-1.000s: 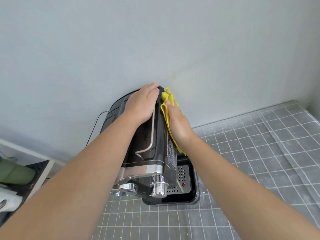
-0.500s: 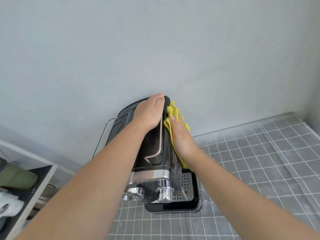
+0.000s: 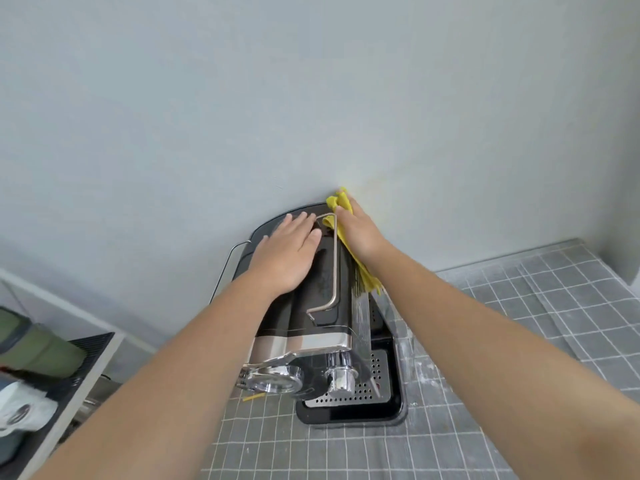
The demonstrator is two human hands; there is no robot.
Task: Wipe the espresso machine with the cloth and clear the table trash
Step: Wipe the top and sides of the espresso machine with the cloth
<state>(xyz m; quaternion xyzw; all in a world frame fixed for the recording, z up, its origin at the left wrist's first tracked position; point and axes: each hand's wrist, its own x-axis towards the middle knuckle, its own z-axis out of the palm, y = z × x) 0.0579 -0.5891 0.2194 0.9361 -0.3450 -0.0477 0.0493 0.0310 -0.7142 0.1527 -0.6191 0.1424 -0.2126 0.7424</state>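
Observation:
A black and chrome espresso machine (image 3: 322, 327) stands against the grey wall on the gridded table. My left hand (image 3: 287, 254) lies flat on its top, fingers spread, holding nothing. My right hand (image 3: 360, 233) presses a yellow cloth (image 3: 341, 204) against the machine's upper right side near the back edge; part of the cloth hangs below my wrist. A small yellow scrap (image 3: 254, 397) lies on the table under the chrome group head.
The grey grid mat (image 3: 502, 323) covers the table to the right and front. A black drip tray (image 3: 349, 407) sticks out at the machine's base. At the left, a lower shelf (image 3: 86, 358) holds a green container (image 3: 38, 348) and a white object.
My right hand slid the cloth back along the machine's right side towards the wall. My left hand flattened and its fingers spread on the top. The view shifted.

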